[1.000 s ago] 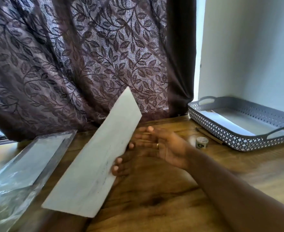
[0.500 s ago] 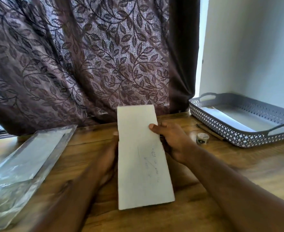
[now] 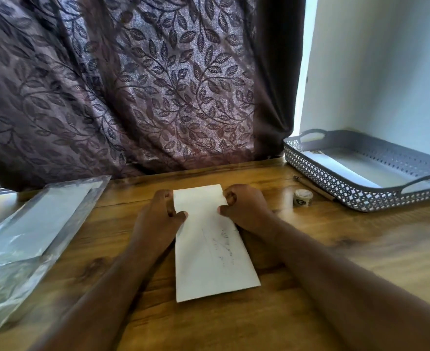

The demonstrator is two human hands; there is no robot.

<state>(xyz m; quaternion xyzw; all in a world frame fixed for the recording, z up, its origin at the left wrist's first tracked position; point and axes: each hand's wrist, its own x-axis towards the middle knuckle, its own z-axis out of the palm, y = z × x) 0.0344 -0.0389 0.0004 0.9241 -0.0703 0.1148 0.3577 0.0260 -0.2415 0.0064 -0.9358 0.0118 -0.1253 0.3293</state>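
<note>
Envelope (image 3: 210, 262), perhaps, on wooden table (image 3: 234, 328) by curtain (image 3: 158, 84)

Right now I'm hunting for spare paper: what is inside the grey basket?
A white sheet lies flat inside the basket; the near wall hides the front strip of its floor.

- The faint marks on the white paper (image 3: 208, 249) are too small to read.
- The paper's edges hide the fingertips of the left grip (image 3: 158, 219) and right grip (image 3: 246, 209) (only the thumbs show on top).
- The plastic sleeve (image 3: 31, 239) runs off the left edge.
- The grey tray (image 3: 360, 196) is cut at the right edge.
</note>
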